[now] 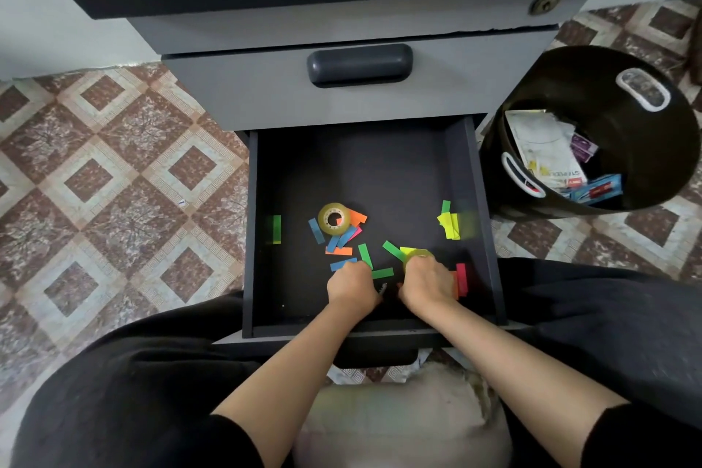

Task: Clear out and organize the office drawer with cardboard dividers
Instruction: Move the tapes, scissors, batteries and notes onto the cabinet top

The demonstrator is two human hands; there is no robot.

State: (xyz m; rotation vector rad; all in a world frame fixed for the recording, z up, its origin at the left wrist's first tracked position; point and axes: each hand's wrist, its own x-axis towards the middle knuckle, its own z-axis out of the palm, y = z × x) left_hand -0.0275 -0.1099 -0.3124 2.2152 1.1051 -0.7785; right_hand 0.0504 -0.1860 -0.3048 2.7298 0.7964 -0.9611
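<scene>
Right grip (427, 283) holds tape roll (418, 254); left grip (351, 287) touches paper strips (364, 254)

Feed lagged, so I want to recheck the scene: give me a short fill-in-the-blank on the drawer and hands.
1. In the open drawer, the free tape roll lies just ahead of the ____ hand.
2. The right hand curls its fingers round a second roll of ____.
3. The black bin holding discarded papers stands to the drawer's ____.

Missing words: left; tape; right.
</scene>
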